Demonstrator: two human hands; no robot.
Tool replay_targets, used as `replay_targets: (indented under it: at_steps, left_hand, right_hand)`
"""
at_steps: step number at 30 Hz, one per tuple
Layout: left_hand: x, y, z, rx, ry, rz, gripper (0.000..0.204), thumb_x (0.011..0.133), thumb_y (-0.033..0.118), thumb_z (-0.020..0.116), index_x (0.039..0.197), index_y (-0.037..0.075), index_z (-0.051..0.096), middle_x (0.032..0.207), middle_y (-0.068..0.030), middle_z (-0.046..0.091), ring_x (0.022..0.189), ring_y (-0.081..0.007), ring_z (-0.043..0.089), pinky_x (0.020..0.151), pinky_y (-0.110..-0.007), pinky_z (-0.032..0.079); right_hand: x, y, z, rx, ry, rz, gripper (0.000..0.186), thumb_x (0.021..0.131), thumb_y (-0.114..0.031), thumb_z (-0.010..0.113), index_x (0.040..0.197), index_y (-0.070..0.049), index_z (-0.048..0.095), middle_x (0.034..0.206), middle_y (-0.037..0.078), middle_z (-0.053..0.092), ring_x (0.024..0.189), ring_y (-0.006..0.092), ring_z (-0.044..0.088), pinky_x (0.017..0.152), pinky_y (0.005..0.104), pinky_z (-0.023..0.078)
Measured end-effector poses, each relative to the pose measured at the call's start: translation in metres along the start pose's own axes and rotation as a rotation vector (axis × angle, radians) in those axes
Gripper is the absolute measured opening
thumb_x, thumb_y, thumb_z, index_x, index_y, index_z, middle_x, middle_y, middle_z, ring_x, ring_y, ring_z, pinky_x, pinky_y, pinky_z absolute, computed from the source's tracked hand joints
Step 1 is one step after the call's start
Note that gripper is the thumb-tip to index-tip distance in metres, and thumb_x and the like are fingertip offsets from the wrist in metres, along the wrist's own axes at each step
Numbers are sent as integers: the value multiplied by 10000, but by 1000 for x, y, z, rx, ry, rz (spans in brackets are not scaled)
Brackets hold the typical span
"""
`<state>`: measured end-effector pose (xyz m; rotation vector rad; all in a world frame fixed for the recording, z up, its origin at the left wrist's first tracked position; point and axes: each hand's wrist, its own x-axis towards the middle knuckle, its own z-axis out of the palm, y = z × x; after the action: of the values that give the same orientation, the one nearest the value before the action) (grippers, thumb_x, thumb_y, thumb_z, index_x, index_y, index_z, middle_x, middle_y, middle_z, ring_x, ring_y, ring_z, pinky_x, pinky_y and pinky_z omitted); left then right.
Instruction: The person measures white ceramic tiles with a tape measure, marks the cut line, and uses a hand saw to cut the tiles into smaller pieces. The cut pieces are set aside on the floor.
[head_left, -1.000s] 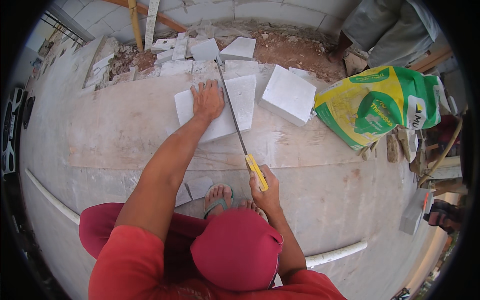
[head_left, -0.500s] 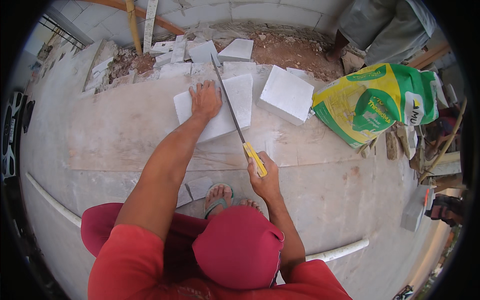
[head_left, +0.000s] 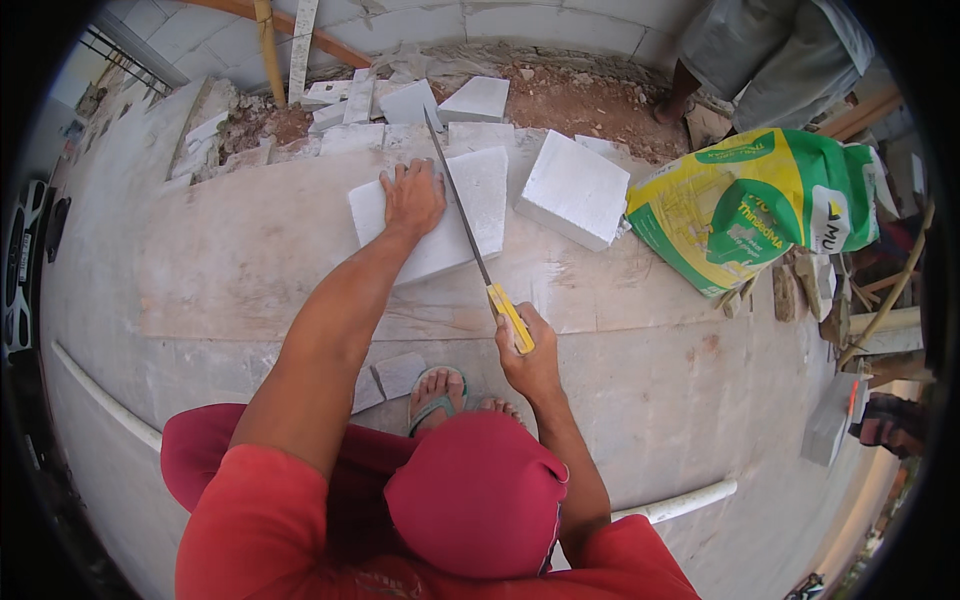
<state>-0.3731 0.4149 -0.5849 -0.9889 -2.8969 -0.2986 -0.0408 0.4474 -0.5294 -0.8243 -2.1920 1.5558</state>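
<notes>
My left hand (head_left: pixel 414 200) lies on a white lightweight concrete block (head_left: pixel 475 185), pressing its top with the fingers somewhat apart. In my right hand (head_left: pixel 530 352) is the yellow handle of a handsaw (head_left: pixel 461 207), fingers wrapped round it. The long dark blade slants up and left across the block, just right of my left hand, and its tip reaches past the far edge. Whether the teeth have cut into the block cannot be made out. A second white block (head_left: pixel 573 190) rests to the right, apart from the blade.
A green and yellow bag (head_left: pixel 735 205) leans at the right, near a standing person's legs (head_left: pixel 770 65). Block offcuts (head_left: pixel 405 103) and rubble lie along the far wall (head_left: pixel 555 28). Small grey pieces (head_left: pixel 400 373) sit beside my feet. White pipes (head_left: pixel 105 395) lie on the floor.
My hands, the saw and the block stay almost exactly where they were. At the right rim, a dark reddish shape beyond the bag has shifted.
</notes>
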Motion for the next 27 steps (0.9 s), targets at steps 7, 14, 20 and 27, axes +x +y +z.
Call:
replay_targets:
  at_steps: [7,14,20,27]
  left_hand:
    - [-4,-2,-5,13,-12,-37,424,1082,310,534,1394,39,631,1382,-141,637,1341,-361,540,1170,-640,307]
    - [-2,0,3,1,16,7,414,1078,304,545,1371,31,651,1375,-147,641,1314,-361,560,1160,-629,323]
    - [-4,1,-9,35,-45,-30,426,1086,299,527,1400,31,633,1383,-148,638,1322,-365,554,1164,-627,321]
    - [0,11,-6,11,-27,-8,424,1085,299,524,1400,31,622,1389,-155,631,1337,-369,546,1170,-632,315]
  right_hand:
    - [-126,9,-46,-5,12,117,256,1003,-198,710,1131,20,665,791,216,675,682,311,713,666,375,564]
    - [3,-6,-1,0,11,-6,160,1003,-130,702,1002,-2,607,778,232,653,625,360,655,609,413,520]
    - [-77,-4,-24,9,-29,103,175,1001,-154,711,1053,-5,635,791,219,680,643,304,688,627,387,546]
    - [-25,5,-11,3,11,41,174,1000,-144,707,1019,4,617,740,239,629,635,332,671,607,411,523]
